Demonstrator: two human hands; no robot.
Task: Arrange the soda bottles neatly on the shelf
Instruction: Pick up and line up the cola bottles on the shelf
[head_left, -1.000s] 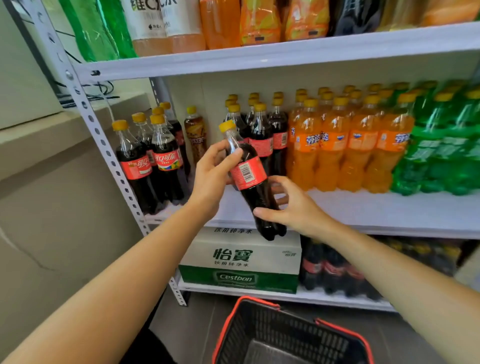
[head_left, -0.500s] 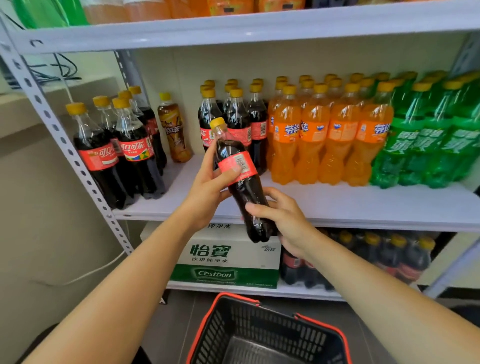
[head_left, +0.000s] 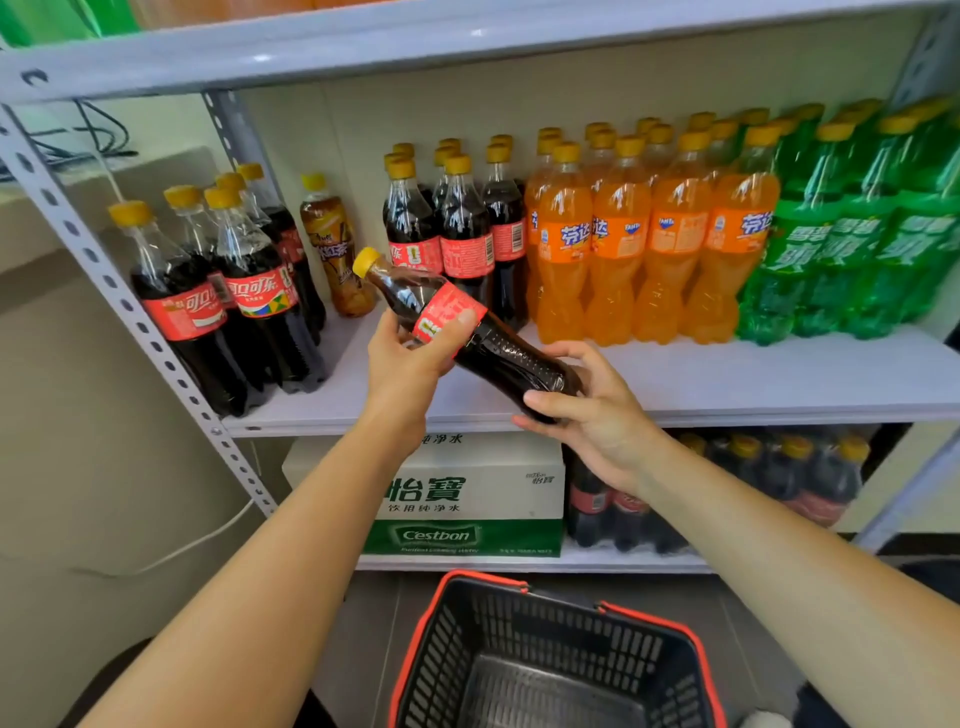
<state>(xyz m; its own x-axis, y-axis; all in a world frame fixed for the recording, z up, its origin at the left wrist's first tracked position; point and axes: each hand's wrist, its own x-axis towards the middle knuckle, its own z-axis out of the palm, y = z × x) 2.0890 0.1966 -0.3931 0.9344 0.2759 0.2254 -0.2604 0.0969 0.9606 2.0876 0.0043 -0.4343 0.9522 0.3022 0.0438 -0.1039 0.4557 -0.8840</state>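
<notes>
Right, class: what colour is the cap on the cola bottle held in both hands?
Yellow cap on the cola bottle, best in head view.

Bright, even light, white glare on the upper shelf (head_left: 363, 41), wide-angle bending at the edges.

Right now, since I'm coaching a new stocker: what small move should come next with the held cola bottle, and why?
Probably tip the bottle upright. The left hand and right hand hold it slanted, cap up-left, in front of the standing cola row, and bare shelf shows before that row.
</notes>
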